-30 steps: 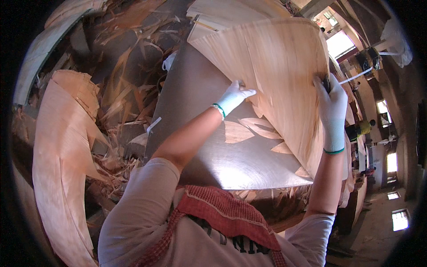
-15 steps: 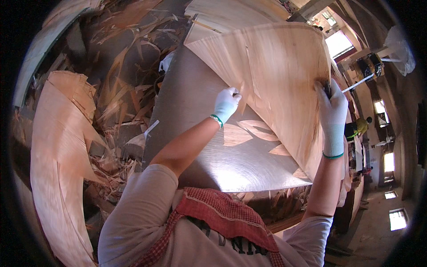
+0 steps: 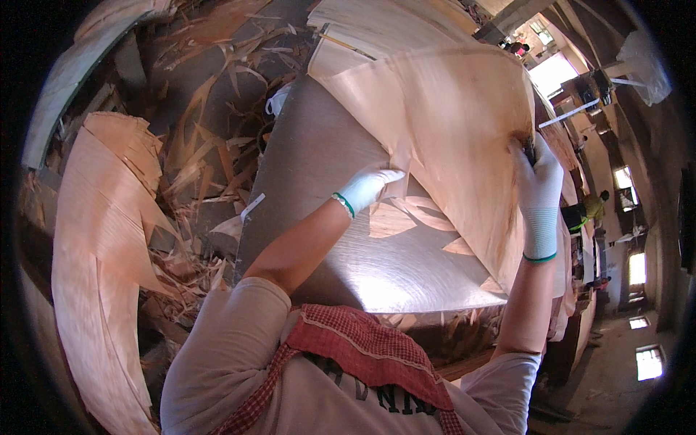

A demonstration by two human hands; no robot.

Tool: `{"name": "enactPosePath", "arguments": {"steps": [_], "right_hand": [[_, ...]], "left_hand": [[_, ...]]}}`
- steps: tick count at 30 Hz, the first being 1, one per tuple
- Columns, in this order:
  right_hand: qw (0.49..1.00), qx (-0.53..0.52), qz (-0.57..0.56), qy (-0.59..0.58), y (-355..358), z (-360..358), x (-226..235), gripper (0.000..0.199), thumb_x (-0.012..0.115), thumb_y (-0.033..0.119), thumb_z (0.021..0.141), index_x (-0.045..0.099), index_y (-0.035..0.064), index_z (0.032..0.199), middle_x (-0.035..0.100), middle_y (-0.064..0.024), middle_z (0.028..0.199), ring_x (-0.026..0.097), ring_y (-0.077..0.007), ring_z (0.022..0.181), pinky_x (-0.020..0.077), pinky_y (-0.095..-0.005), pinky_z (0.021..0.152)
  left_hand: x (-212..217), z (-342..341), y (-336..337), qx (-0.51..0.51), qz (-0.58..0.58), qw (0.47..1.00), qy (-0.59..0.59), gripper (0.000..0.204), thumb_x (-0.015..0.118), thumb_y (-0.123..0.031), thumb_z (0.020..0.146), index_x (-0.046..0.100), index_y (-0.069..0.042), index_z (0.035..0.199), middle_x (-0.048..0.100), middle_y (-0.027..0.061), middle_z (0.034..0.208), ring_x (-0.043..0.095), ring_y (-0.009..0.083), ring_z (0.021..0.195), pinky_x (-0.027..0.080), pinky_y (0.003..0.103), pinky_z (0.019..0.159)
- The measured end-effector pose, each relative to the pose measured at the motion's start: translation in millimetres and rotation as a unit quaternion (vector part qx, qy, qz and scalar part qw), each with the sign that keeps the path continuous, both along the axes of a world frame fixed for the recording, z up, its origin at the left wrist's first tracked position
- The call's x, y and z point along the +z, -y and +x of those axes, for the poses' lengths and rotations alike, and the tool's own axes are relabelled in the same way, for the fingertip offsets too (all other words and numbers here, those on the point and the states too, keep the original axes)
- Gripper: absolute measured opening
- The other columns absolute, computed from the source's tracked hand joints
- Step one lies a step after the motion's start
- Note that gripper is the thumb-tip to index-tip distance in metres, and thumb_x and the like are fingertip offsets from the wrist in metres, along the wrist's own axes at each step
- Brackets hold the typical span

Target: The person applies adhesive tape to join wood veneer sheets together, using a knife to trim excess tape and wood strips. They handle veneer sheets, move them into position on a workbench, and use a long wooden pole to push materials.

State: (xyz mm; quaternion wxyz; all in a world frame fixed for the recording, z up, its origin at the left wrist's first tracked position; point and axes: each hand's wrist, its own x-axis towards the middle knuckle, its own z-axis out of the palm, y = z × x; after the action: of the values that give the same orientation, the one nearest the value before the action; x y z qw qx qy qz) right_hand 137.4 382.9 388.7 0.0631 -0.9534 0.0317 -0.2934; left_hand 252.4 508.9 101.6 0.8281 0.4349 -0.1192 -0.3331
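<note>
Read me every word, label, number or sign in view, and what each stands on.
Grey shirt: dark letters, partly hidden by the red checked cloth; not copied out here.
Wood sheet: no text visible.
Grey tabletop: none visible.
Anything farther off: too small to read.

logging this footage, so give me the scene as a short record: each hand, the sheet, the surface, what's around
left hand: gloved left hand, fingers at a narrow veneer strip by the sheet's edge
right hand: gloved right hand, gripping the sheet's right side beside a dark patch
sheet: large pale veneer sheet, slanting over the table
surface: grey, shiny table
on surface: torn veneer pieces
person's left: long curved veneer piece, scraps
</note>
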Motion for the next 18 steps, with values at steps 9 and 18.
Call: {"name": "enactPosePath", "arguments": {"steps": [9,18], "right_hand": [[0.99,0.002,-0.043,-0.131,-8,36,-61,0.025,0.057,0.031,0.091,0.059,0.008,0.101,0.065,-0.0208,0.088,0.063,-0.0402,0.082,0.0489,-0.0485,0.068],[0.959,-0.156,-0.107,-0.209,44,172,-162,0.023,0.051,0.033,0.092,0.059,0.0143,0.103,0.068,-0.0136,0.099,0.066,-0.033,0.09,0.0526,-0.0456,0.075]], "left_hand": [[-80,16,-67,0.388,0.446,0.759,0.274,0.036,0.063,-0.029,0.085,0.058,-0.004,0.11,0.062,0.0193,0.106,0.059,0.037,0.1,0.047,0.046,0.085],[-27,22,-79,0.249,0.415,0.616,0.622,0.036,0.061,-0.014,0.082,0.058,-0.01,0.118,0.052,0.0072,0.131,0.044,0.0276,0.128,0.038,0.042,0.103]]}}
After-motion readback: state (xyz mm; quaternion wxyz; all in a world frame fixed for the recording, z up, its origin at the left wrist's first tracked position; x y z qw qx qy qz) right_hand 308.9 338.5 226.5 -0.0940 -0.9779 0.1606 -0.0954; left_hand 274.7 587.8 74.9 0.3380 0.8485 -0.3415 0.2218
